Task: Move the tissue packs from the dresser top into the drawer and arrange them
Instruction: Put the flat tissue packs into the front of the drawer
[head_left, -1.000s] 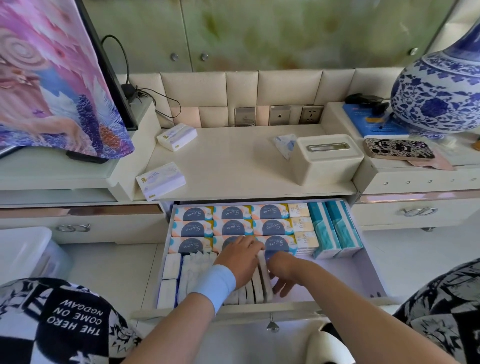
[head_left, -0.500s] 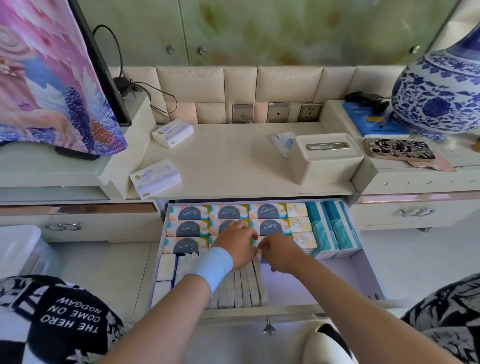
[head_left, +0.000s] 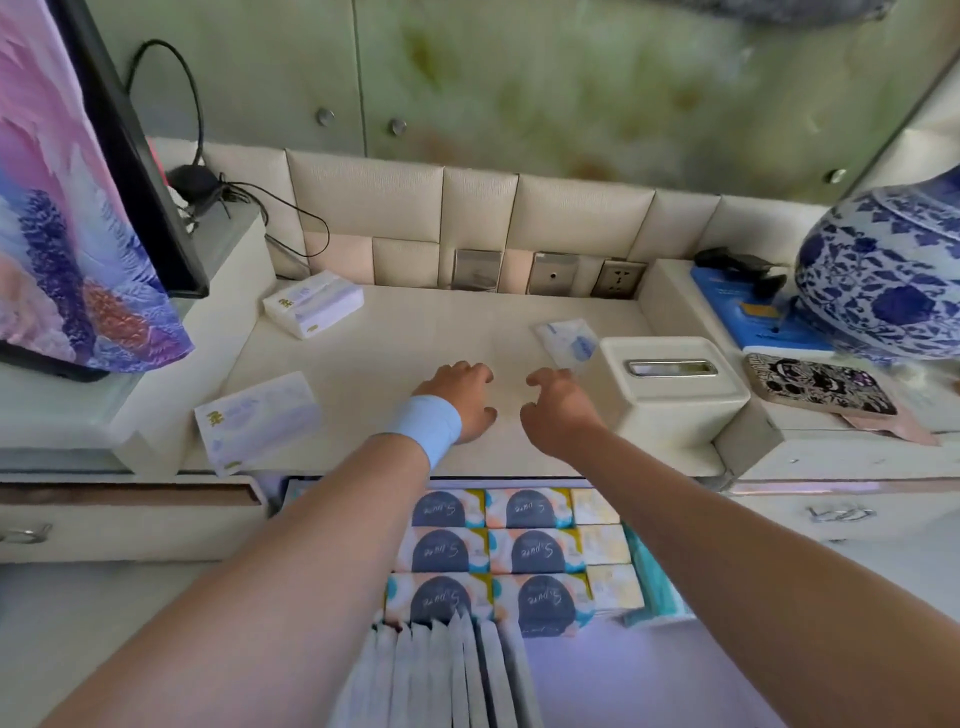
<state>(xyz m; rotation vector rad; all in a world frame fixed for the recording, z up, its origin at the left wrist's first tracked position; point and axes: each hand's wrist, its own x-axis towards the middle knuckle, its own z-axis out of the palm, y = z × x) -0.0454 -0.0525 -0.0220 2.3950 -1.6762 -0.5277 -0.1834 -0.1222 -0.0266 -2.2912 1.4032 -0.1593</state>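
Both hands hover over the middle of the dresser top (head_left: 415, 332) and hold nothing. My left hand (head_left: 462, 397), with a blue wristband, has loosely curled fingers. My right hand (head_left: 558, 405) also hangs loosely curled, close to a small clear-wrapped tissue pack (head_left: 566, 340). Two white tissue packs lie on the top: one at the back left (head_left: 313, 304), one at the front left edge (head_left: 257, 418). Below, the open drawer (head_left: 727, 675) holds rows of patterned packs (head_left: 535, 553), teal packs (head_left: 654, 582) and upright white packs (head_left: 447, 675).
A cream tissue box (head_left: 670, 389) stands right of my right hand. A blue-and-white vase (head_left: 893, 280), a blue box (head_left: 748, 312) and a patterned case (head_left: 815, 384) sit on the raised right shelf. A screen with a colourful cloth (head_left: 78, 208) and cables (head_left: 218, 192) are at left.
Both hands have left the drawer and risen over the dresser top. The view has moved closer and forward, so the drawer now sits low in the frame.
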